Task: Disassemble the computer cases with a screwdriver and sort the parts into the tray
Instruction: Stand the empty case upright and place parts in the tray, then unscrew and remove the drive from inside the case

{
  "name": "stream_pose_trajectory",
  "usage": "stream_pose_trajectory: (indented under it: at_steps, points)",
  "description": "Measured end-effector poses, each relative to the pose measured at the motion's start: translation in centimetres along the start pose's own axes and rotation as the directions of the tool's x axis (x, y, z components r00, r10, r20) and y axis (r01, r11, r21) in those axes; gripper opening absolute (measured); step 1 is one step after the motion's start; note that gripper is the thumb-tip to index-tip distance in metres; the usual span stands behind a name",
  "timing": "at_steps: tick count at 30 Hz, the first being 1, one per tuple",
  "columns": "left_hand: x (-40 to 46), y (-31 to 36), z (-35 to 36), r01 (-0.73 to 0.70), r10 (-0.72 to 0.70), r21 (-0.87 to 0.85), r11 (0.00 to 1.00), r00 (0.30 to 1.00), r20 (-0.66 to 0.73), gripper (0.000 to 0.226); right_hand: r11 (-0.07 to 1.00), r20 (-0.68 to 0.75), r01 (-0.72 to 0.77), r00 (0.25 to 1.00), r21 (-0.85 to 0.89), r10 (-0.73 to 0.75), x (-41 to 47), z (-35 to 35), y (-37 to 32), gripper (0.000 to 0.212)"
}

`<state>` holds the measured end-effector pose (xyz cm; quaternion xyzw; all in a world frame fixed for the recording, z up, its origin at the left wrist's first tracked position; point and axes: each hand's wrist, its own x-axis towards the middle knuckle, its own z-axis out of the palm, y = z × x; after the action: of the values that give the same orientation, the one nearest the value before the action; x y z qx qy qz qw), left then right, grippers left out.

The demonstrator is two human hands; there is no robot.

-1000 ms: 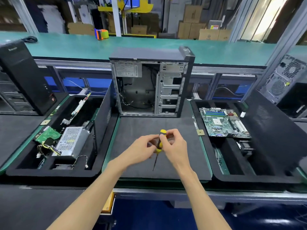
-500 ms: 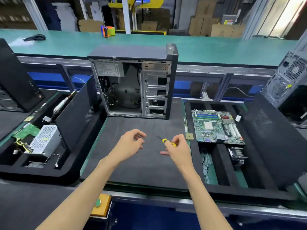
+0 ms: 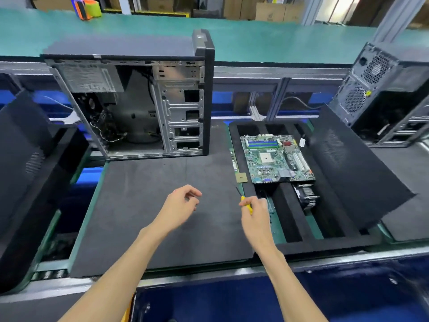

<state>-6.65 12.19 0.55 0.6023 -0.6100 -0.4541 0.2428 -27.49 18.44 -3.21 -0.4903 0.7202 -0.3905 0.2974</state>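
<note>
At the disassembly bench (image 3: 278, 43), my right hand (image 3: 255, 214) grips the yellow-handled screwdriver (image 3: 246, 203), fingers curled round the handle, the dark shaft pointing up and away toward the near-left rim of the foam tray (image 3: 290, 247); my left hand (image 3: 180, 206) hovers over the grey foam mat (image 3: 139, 205), fingers loosely curled and holding nothing; the open computer case (image 3: 130, 101) stands upright at the far edge of the mat, side panel off, its power supply (image 3: 90, 77) apparently still in the top corner and loose wires (image 3: 106, 133) trailing near the floor of the chassis; the green motherboard (image 3: 276, 159) already lies in the tray to my right, a finned heatsink (image 3: 305, 197) in the compartment just nearer me, a small CPU chip (image 3: 242, 177) on the tray's left rim; a black side panel (image 3: 355, 168) leans against the tray's right side.

The work looks partly done, the power supply likely next. The risks I judge from here: the screwdriver tip sits close to the tray rim and the chip, so a careless swing could knock the chip off or scratch the board; reaching into the chassis one-handed could snag those wires; and with the case standing upright, hard pressure on a screw could tip or slide it unless my free hand steadies it.
</note>
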Motion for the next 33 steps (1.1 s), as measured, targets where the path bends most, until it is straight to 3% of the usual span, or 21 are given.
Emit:
stream_pose_trajectory:
  at_steps: [7,16,21,26,33]
  points:
    - [1.6,-2.5,3.9,-0.033,0.026,0.063,0.997,0.995,0.100,0.028,0.959,0.019,0.009,1.000,-0.283,-0.004,-1.7,-0.4,5.1,0.016]
    - [1.6,-3.5,5.4,-0.022,0.008,0.094,0.995,0.989,0.149,0.031,0.874,0.036,0.054,0.998,-0.482,-0.041,-2.3,-0.3,5.4,0.011]
    - [1.3,-2.9,4.8,-0.033,0.021,0.091,0.995,0.992,0.125,0.033,0.870,-0.004,0.005,1.000,-0.493,-0.008,-2.1,-0.5,5.2,0.005]
    - [0.8,-2.1,3.4,-0.037,0.029,0.087,0.996,0.995,0.095,0.036,0.885,-0.104,-0.037,0.994,-0.464,-0.013,-1.3,-1.1,4.2,0.017]
    - [0.8,-1.4,-1.3,-0.023,0.023,-0.002,1.000,0.992,-0.126,0.031,0.953,-0.151,0.149,0.969,-0.264,-0.193,2.2,0.8,-1.1,0.021]
